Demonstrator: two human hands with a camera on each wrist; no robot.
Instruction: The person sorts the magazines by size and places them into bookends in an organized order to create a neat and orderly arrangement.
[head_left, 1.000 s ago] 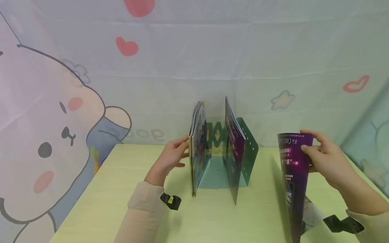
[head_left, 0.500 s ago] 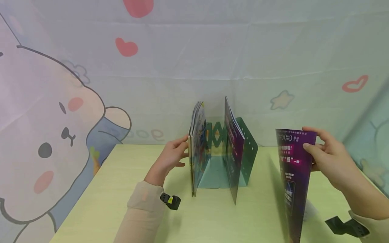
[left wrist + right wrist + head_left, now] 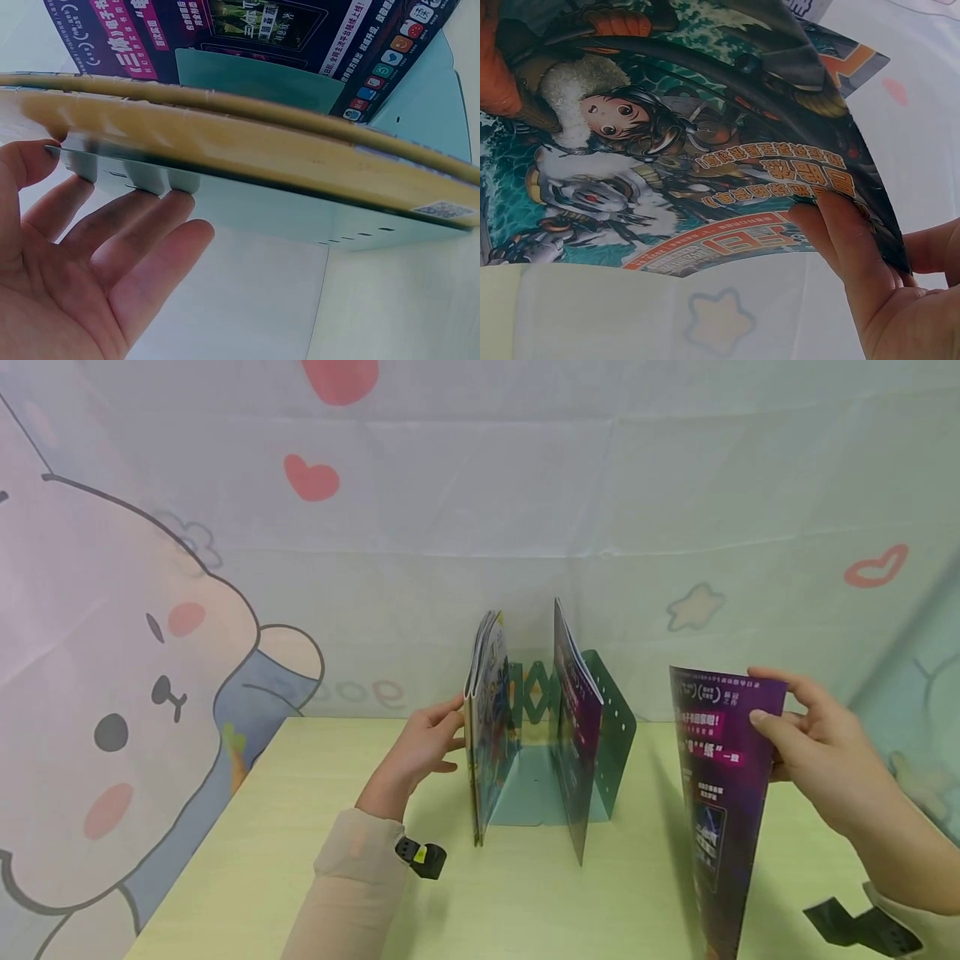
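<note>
A green expandable bookend [image 3: 534,785] stands on the table. Several thin books or magazines [image 3: 487,710] with yellowish spines [image 3: 247,127] lean upright against its left plate [image 3: 262,206]. My left hand [image 3: 420,747] is at that plate, loosely extended fingers touching its outer face, thumb by its edge. Near the right plate, another purple magazine [image 3: 581,718] stands upright. Off to the right, my right hand [image 3: 832,752] pinches a purple-backed magazine [image 3: 720,777] by its upper corner, thumb on the back. In the right wrist view its illustrated cover [image 3: 615,150] shows a furry-collared figure.
The pale yellow table [image 3: 247,827] reaches back to a hanging cloth [image 3: 465,502] printed with hearts and a cartoon animal. A gap lies between the two groups of magazines in the bookend. Black cameras [image 3: 422,857] sit on both wrists.
My right hand has turned the magazine so more of its purple back faces the head camera, its top edge slightly higher. A pale patch beside it is hidden now. The left hand holds still.
</note>
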